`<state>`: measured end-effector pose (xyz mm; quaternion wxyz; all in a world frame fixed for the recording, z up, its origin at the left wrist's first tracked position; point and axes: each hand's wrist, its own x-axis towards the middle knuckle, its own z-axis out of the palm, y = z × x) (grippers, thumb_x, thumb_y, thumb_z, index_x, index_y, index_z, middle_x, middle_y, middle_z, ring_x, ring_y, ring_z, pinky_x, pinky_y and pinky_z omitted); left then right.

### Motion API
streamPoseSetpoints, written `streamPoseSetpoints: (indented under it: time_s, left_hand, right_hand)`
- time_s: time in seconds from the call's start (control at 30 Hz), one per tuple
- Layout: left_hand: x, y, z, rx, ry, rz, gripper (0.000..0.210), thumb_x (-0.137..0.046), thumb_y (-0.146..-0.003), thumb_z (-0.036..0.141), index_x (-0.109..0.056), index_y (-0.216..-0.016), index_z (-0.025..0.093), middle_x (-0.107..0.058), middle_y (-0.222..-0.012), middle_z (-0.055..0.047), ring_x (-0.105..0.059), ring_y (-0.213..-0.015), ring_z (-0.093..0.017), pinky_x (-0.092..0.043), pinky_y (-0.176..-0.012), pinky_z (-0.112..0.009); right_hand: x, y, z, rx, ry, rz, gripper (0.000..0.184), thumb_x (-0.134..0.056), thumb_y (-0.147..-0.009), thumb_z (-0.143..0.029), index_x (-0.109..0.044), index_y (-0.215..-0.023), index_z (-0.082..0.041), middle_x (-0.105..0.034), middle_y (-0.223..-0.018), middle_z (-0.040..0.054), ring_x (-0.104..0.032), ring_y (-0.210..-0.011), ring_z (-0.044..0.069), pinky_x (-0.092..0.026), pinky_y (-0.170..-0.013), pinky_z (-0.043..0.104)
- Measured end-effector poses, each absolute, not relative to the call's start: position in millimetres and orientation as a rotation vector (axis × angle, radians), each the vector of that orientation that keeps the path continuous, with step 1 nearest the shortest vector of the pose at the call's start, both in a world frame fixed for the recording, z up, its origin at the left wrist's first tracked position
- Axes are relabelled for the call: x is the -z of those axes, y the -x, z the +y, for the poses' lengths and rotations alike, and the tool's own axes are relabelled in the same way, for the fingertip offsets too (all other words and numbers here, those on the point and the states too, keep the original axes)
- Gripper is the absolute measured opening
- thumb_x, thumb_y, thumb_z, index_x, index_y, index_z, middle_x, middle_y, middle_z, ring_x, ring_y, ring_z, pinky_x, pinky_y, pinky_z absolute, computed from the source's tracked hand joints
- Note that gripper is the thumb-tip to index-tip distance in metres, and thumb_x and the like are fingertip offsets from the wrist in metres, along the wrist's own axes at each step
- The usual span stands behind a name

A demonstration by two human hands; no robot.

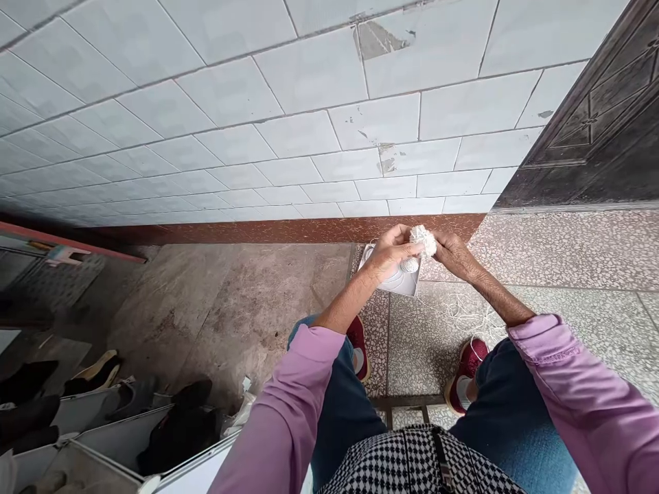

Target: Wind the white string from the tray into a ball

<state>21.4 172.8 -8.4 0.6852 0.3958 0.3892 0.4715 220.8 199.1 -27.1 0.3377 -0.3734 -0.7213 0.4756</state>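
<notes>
Between my two hands is a small bunched white crocheted-looking piece (423, 240) with a ruffled surface. My left hand (392, 252) pinches it from the left with thumb and fingers. At its right edge, my right hand (454, 256) has its fingers closed on it; any hook or needle there is too small to make out. Just below sits a ball of white yarn (410, 265), over a shallow white box (404, 284) on the floor. Loose white yarn (466, 312) lies in tangled loops on the floor below my right hand.
A tiled wall (288, 144) with a brown skirting rises in front, and a dark door (597, 130) stands at the right. Shoes (97, 370) and a rack (118, 432) are at the lower left. My red shoes (471, 363) rest on speckled floor tiles.
</notes>
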Motion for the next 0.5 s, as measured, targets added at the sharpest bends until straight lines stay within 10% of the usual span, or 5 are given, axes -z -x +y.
streamPoseSetpoints:
  time_s: [0.5]
  left_hand:
    - [10,-7,177,-0.953,-1.255,0.963,0.053,-0.097,-0.057,0.026,-0.064,-0.099,0.02,-0.072,-0.087,0.0,-0.064,-0.076,-0.013,-0.049,-0.073,-0.029]
  right_hand:
    - [-1,-233,185,-1.033,0.962,-1.888,0.064,-0.063,-0.099,-0.08,-0.06,-0.071,-0.023,-0.047,-0.062,-0.0021,-0.039,-0.06,0.014,-0.032,-0.06,0.032]
